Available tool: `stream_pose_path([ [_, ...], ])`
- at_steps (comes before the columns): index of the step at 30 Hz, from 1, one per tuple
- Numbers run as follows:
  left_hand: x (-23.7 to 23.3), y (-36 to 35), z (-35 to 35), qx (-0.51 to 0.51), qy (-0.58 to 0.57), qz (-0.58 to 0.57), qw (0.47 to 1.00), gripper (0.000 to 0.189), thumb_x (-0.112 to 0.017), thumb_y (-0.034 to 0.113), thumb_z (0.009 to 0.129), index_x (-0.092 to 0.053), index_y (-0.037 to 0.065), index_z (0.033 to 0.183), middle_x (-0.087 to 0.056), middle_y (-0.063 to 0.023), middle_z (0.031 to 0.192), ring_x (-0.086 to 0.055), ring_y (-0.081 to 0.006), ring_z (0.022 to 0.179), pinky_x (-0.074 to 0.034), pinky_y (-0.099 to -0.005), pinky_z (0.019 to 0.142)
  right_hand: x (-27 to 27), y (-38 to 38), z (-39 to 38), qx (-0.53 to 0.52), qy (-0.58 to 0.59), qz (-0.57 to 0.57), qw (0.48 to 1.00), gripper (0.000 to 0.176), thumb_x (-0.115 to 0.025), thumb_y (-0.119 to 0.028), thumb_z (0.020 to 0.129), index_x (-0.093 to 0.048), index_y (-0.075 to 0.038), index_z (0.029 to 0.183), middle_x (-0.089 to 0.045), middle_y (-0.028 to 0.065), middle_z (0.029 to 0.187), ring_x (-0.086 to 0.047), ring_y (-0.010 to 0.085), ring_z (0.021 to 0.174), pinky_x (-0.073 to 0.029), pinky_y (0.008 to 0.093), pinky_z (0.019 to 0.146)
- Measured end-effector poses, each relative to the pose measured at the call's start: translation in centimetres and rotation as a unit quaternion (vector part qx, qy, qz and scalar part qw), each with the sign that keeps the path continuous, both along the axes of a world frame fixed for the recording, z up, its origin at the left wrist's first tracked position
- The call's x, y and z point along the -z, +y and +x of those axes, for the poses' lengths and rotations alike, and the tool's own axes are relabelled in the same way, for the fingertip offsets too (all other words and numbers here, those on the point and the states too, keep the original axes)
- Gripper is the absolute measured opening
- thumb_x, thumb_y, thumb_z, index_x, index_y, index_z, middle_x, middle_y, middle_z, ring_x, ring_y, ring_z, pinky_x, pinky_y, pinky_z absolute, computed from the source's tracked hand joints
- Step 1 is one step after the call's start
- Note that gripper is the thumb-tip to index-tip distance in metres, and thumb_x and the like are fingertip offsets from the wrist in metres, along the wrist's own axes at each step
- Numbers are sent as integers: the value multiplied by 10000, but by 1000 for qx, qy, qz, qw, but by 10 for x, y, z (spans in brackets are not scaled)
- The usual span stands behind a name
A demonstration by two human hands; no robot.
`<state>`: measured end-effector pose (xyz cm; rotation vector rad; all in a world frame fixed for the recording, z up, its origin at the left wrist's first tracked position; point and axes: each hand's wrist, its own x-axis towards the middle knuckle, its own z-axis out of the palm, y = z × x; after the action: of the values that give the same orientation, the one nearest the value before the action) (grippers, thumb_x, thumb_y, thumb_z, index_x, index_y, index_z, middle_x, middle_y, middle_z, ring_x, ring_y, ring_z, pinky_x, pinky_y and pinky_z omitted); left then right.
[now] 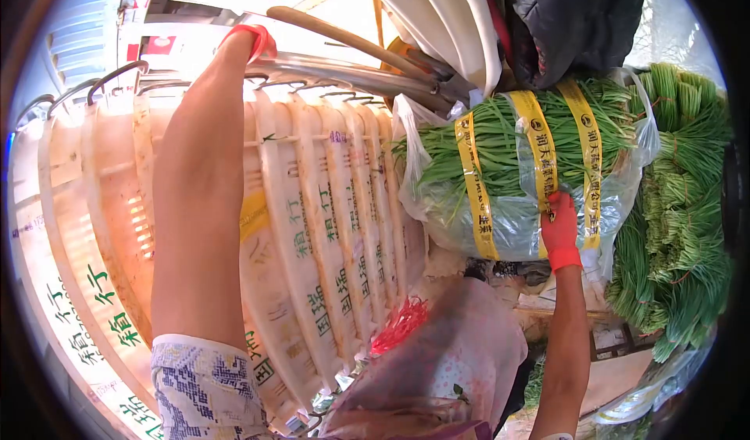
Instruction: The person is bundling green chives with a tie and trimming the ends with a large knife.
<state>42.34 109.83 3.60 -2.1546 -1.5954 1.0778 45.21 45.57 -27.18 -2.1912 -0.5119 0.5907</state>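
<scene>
the bundle of green stalks (504, 147), wrapped in clear plastic and banded with yellow tape (541, 159), is sitting up high just to the right of the stacked white crates (312, 229). i am pressing my right hand (561, 233), red-gloved and mostly open, against its lower front, with my fingers on the tape. i am holding my left hand (254, 40) up at the metal bars (336, 69) above the crates, and i cannot tell how far it is closed.

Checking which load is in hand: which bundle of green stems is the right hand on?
The plastic-wrapped bundle bound with yellow tape; the right hand rests on it. The bundles beside it are bare.
</scene>
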Motion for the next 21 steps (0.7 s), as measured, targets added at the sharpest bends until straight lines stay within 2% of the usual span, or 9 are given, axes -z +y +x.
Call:
stream_pose_path([
  [2, -4, -3, 2, 20, -22, -11, 999, 398, -720, 310, 698, -705, 127, 1051, -651, -133, 1117, -589, -292, 1009, -473, -468, 861, -1, 0, 1, -3, 17, 6, 1000, 365, -665, 58, 699, -489, -53, 999, -570, 158, 982, -582, 387, 918, -483, 445, 779],
  [4, -26, -22, 11, 112, 118, -63, 985, 440, -714, 348, 705, -697, 126, 1085, -651, -136, 1107, -593, -292, 978, -466, -457, 859, -1, 1, 0, -6, 18, -1, 1000, 361, -660, 55, 702, -491, -55, 1001, -572, 165, 986, -578, 398, 921, -480, 457, 780],
  [5, -39, -41, 9, 24, -48, -18, 998, 482, -729, 377, 697, -690, 111, 1097, -635, -140, 1145, -577, -281, 1019, -464, -452, 849, 1, 1, 2, -9, 11, -6, 1000, 357, -656, 52, 705, -493, -57, 1004, -575, 172, 991, -574, 409, 925, -476, 469, 780],
  [8, -58, -73, 6, -98, -251, 28, 963, 448, -733, 449, 705, -698, 128, 1016, -642, -67, 1100, -570, -245, 922, -461, -382, 740, 5, 1, 3, -5, 4, -6, 1000, 347, -651, 44, 708, -500, -61, 1003, -578, 179, 1000, -574, 412, 941, -470, 489, 783],
  [10, -58, -83, 2, -90, -282, -13, 955, 509, -723, 491, 713, -686, 146, 1086, -626, -77, 1148, -545, -231, 981, -438, -387, 803, 3, -1, 2, -1, 12, -14, 1000, 343, -645, 43, 708, -509, -64, 1004, -584, 173, 1018, -574, 412, 958, -465, 501, 797],
  [12, -61, -135, -2, 25, -417, -96, 903, 538, -710, 499, 740, -668, 152, 1149, -613, -81, 1194, -524, -228, 1072, -411, -398, 878, 1, -2, 5, -15, 12, -7, 1000, 343, -642, 17, 720, -522, -61, 1032, -593, 159, 1054, -569, 405, 992, -468, 494, 823],
  [16, -59, -171, 2, 2, -473, -93, 876, 787, -744, 491, 753, -540, -23, 1314, -543, -190, 1345, -534, -282, 1198, -457, -428, 936, -8, -26, -1, -37, 52, 66, 996, 401, -635, -22, 747, -536, -62, 1134, -591, 169, 1124, -553, 403, 1054, -460, 473, 888],
  [19, -55, -173, 6, 191, -341, 59, 918, 752, -747, 522, 745, -606, -49, 1213, -660, -217, 1146, -646, -314, 1018, -484, -371, 897, -67, -46, -14, -20, -39, 112, 993, 474, -631, -55, 769, -531, -52, 1233, -577, 195, 1173, -534, 398, 1109, -439, 450, 955],
  [21, -81, -195, 9, 190, -390, 30, 901, 721, -744, 514, 749, -621, -49, 1183, -667, -226, 1118, -642, -333, 1027, -480, -380, 897, -122, -82, -43, -7, 24, 97, 995, 508, -632, -62, 781, -521, -40, 1276, -561, 213, 1212, -522, 395, 1140, -414, 432, 1000],
])
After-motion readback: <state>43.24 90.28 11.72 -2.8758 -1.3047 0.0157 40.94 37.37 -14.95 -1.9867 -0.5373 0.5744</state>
